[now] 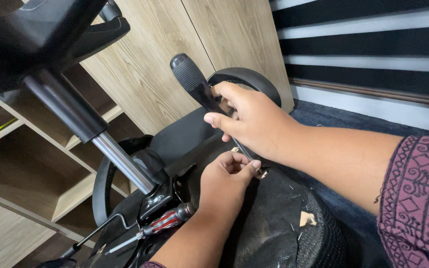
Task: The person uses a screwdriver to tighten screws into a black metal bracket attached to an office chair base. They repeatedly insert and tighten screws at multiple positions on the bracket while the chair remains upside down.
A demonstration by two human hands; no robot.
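While the right hand [254, 119] grips a black ribbed-handled tool [194, 82] over the upturned black fabric chair underside [274, 228], the left hand [227, 181] pinches there — on what, perhaps a staple, is unclear — beside a red-striped screwdriver [162, 223].

Premises appear to be an office or a home study; the narrow view leaves the choice open. Light wood-grain cabinet doors [184, 54] stand at twelve o'clock. Open shelving compartments [31, 164] of the same wood finish sit at nine o'clock. A dark wall with pale horizontal stripes [368, 44] runs at two o'clock, above dark blue carpet [333, 121]. An overturned office chair [274, 233] occupies the centre.
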